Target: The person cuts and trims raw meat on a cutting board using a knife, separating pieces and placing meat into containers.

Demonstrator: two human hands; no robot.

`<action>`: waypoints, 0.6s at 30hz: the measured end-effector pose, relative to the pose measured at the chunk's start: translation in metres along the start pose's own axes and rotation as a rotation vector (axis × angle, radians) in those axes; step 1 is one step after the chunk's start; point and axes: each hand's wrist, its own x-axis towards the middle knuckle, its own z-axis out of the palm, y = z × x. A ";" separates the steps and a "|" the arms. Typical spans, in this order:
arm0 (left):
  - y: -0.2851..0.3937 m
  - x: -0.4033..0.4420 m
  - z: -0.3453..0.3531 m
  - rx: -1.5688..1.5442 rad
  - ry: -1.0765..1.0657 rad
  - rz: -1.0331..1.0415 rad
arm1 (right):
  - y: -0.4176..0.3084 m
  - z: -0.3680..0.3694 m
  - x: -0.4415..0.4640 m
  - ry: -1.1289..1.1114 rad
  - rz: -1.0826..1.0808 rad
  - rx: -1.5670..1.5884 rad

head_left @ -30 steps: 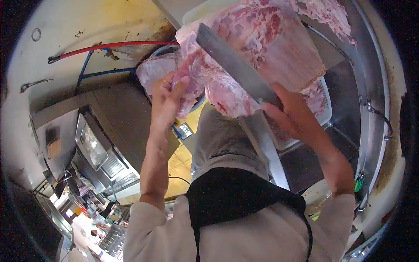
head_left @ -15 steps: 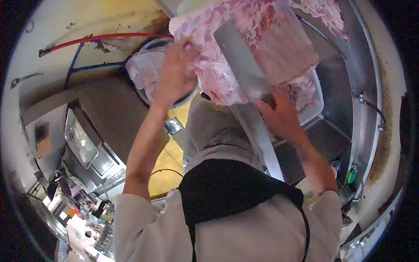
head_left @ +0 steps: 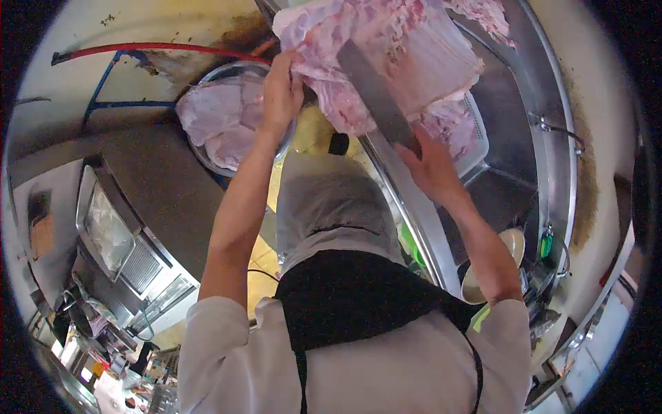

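Note:
A large slab of raw meat (head_left: 431, 62) lies at the top centre, its lower left flap hanging toward the sink's edge. My left hand (head_left: 283, 90) is closed on the left edge of this slab. In my right hand (head_left: 431, 162) is the handle of a wide cleaver (head_left: 376, 93), whose blade lies slantwise over the meat, pointing up and left. Left of the slab, a round metal bowl (head_left: 200, 155) holds more pieces of raw meat (head_left: 217, 117). A white basket (head_left: 483, 141) with meat in it stands under the slab's right side.
A steel sink (head_left: 514, 121) with a raised rim runs down the right. Pale bowls (head_left: 472, 283) stand near my right forearm. A red hose (head_left: 158, 47) and a blue frame (head_left: 103, 83) are at the upper left. A steel counter (head_left: 148, 176) is on the left.
My left hand let go of a loose strip, moved up and left, and now grips the slab's edge. The view has shifted, showing more of the bowl. The cleaver stays in my right hand.

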 end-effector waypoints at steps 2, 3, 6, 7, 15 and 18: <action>-0.014 -0.007 0.009 0.001 0.038 0.029 | -0.017 0.006 0.009 -0.011 0.063 -0.001; -0.012 -0.007 0.008 -0.038 0.020 -0.022 | -0.018 0.014 0.013 0.029 0.039 0.016; -0.005 -0.010 -0.004 -0.090 -0.047 -0.145 | -0.005 0.044 -0.004 0.082 0.012 0.039; -0.008 -0.009 -0.006 -0.074 -0.061 -0.150 | 0.005 0.048 -0.025 0.074 0.024 0.013; 0.079 -0.027 0.029 0.266 -0.207 -0.563 | 0.021 -0.004 -0.080 -0.008 0.265 0.091; 0.073 -0.030 0.052 0.438 -0.191 -0.512 | 0.027 0.019 -0.069 0.128 0.172 0.063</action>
